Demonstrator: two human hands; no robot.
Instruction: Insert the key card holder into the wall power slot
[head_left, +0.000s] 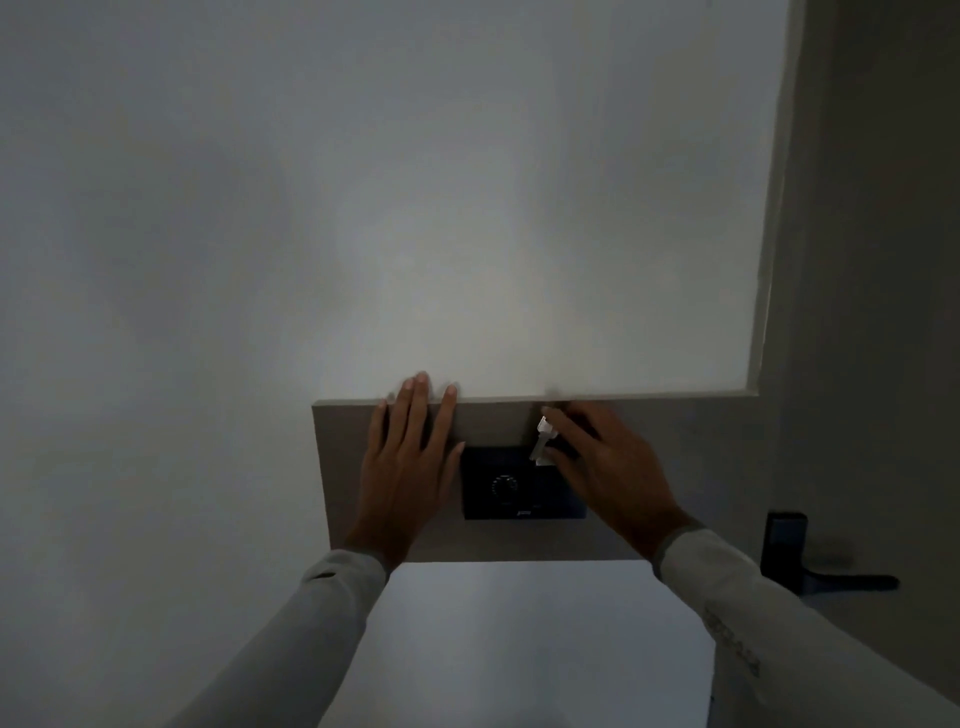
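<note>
A dark wall power slot unit with a faint round dial sits on a grey-brown wall panel. My right hand pinches a small pale key card holder at the unit's upper right corner; the holder stands nearly upright against the panel. Whether its lower end is inside the slot I cannot tell. My left hand lies flat on the panel just left of the unit, fingers spread and holding nothing.
The room is dim. White wall surrounds the panel above, left and below. To the right stands a door with a dark lock plate and lever handle.
</note>
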